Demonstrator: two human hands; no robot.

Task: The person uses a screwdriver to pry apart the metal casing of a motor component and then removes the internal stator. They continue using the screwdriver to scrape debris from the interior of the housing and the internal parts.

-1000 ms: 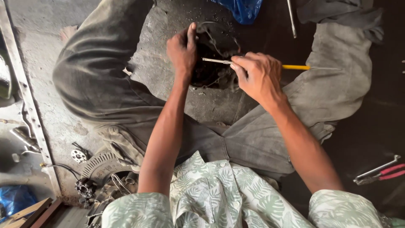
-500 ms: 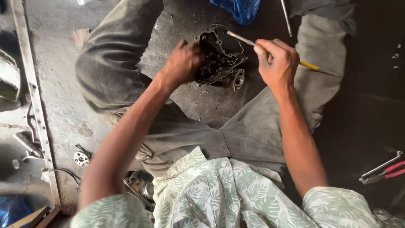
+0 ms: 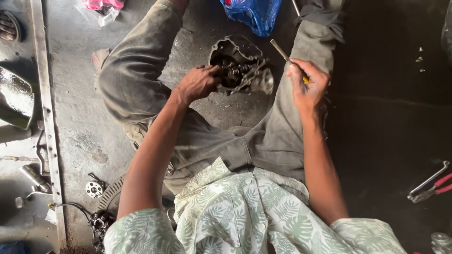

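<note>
A dark, greasy engine casing [image 3: 238, 63] with gears inside lies on the concrete floor between my legs. My left hand [image 3: 200, 83] grips its left side, fingers reaching into the gear area. My right hand [image 3: 307, 84] is off to the right of the casing, closed around a yellow-handled screwdriver [image 3: 286, 57] whose metal shaft points up and left, its tip lifted clear of the casing.
A blue plastic bag [image 3: 253, 13] lies beyond the casing. Red-handled pliers [image 3: 431, 184] rest on the dark floor at the right. At lower left sit a toothed disc [image 3: 112, 197], a small bearing [image 3: 94, 189] and loose metal parts. A metal rail [image 3: 47, 122] runs down the left side.
My right hand pulled the screwdriver out of the casing and moved right. My left hand stayed on the casing. The view shifted, bringing the casing lower in the frame.
</note>
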